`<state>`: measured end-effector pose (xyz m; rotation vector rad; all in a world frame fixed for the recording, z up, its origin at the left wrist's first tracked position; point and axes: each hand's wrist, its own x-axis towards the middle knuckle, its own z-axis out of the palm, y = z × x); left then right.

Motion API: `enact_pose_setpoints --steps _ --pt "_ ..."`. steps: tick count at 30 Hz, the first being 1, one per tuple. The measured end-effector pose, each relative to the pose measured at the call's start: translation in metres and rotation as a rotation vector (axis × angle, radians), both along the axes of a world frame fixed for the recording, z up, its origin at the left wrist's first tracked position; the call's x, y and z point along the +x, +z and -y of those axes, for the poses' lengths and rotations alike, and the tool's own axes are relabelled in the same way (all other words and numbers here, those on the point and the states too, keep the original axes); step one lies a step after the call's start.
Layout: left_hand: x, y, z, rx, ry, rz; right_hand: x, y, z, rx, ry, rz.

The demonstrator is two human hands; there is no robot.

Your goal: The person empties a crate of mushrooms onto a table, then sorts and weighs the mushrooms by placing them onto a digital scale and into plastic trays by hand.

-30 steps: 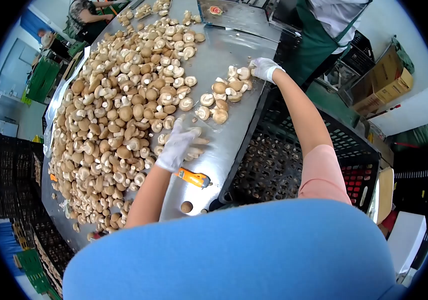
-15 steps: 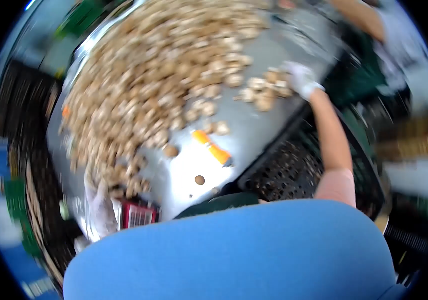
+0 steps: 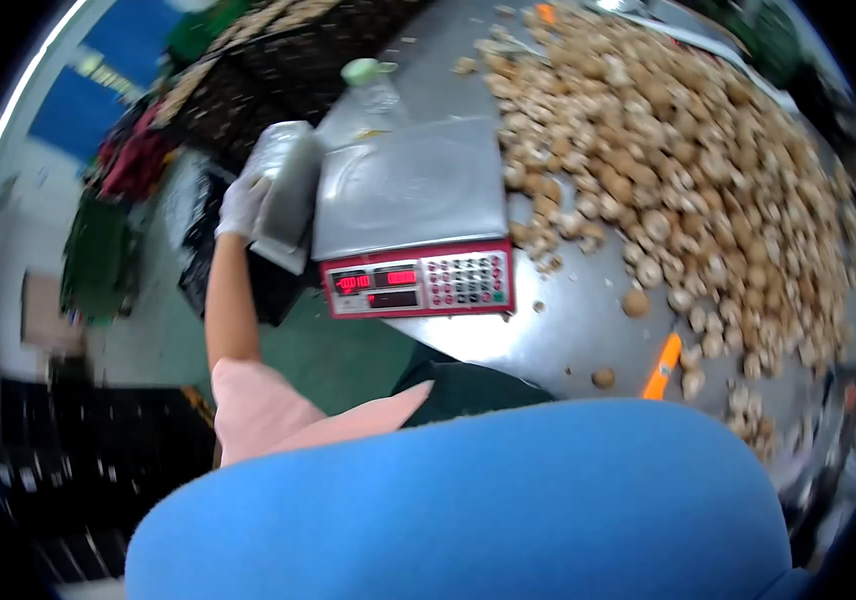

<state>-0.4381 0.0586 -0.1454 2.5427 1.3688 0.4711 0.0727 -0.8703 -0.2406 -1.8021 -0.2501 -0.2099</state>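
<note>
My left hand [image 3: 242, 207], in a white glove, grips the near side of a stack of clear plastic trays [image 3: 288, 180] left of the scale. The digital scale [image 3: 413, 190] has a bare metal plate and a red front panel with lit digits. A big heap of brown mushrooms [image 3: 688, 160] covers the table on the right. A small group of mushrooms [image 3: 748, 415] lies at the lower right; a blurred pale shape beside it may be my right hand [image 3: 796, 455], its fingers not readable. An orange-handled tool [image 3: 663, 367] lies near the heap.
A bottle with a pale green cap [image 3: 360, 72] stands behind the scale. Dark crates [image 3: 278, 75] holding mushrooms are stacked at the far left. A black plastic bag [image 3: 210, 235] and a green bin [image 3: 98, 255] are on the left. One loose mushroom [image 3: 603, 378] lies near the table edge.
The view has swung left, bringing the scale fully into sight. My left hand now shows clearly on the tray stack. The right hand's area has shifted to the lower right edge and is blurred.
</note>
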Motion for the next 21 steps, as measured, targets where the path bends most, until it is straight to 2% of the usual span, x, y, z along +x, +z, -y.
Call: enact_pose_setpoints --steps 1,2,3,4,5,6,8,9,12,14,15,17,21 --pt "0.016 -0.004 0.023 0.04 0.076 -0.051 -0.01 0.023 -0.035 -0.331 -0.056 0.126" --pt "0.011 -0.022 0.009 -0.166 0.096 0.198 -0.019 0.045 -0.07 -0.65 -0.146 0.265" --pt "0.011 -0.023 0.002 -0.042 -0.026 0.2 -0.02 0.049 -0.091 -0.674 -0.175 0.253" --pt "0.006 -0.026 -0.011 -0.125 -0.031 0.206 -0.022 0.049 -0.115 -0.556 -0.121 0.243" --pt "0.004 -0.01 -0.016 -0.303 -0.046 0.126 -0.029 0.059 -0.141 -0.591 -0.034 0.3" --pt "0.006 -0.006 -0.014 -0.362 -0.062 0.194 -0.033 0.061 -0.161 -0.591 0.011 0.369" --pt "-0.005 -0.011 -0.047 -0.49 -0.096 0.159 -0.048 0.068 -0.206 -0.6 0.101 0.487" --pt "-0.008 -0.021 -0.059 -0.57 -0.085 0.241 -0.057 0.074 -0.231 -0.605 0.141 0.536" --pt "-0.001 -0.013 -0.048 -0.544 -0.074 0.185 -0.07 0.078 -0.283 -0.637 0.248 0.47" --pt "-0.001 -0.012 -0.051 -0.557 -0.097 0.178 -0.074 0.068 -0.31 -0.616 0.404 0.466" --pt "-0.002 -0.013 -0.051 -0.564 -0.117 0.169 -0.078 0.067 -0.323 -0.664 0.428 0.511" --pt "0.0 -0.013 -0.047 -0.557 -0.096 0.177 -0.082 0.067 -0.355 -0.723 0.553 0.432" --pt "0.011 0.002 -0.021 -0.396 -0.132 0.064 -0.08 0.05 -0.424 -0.86 0.86 0.373"
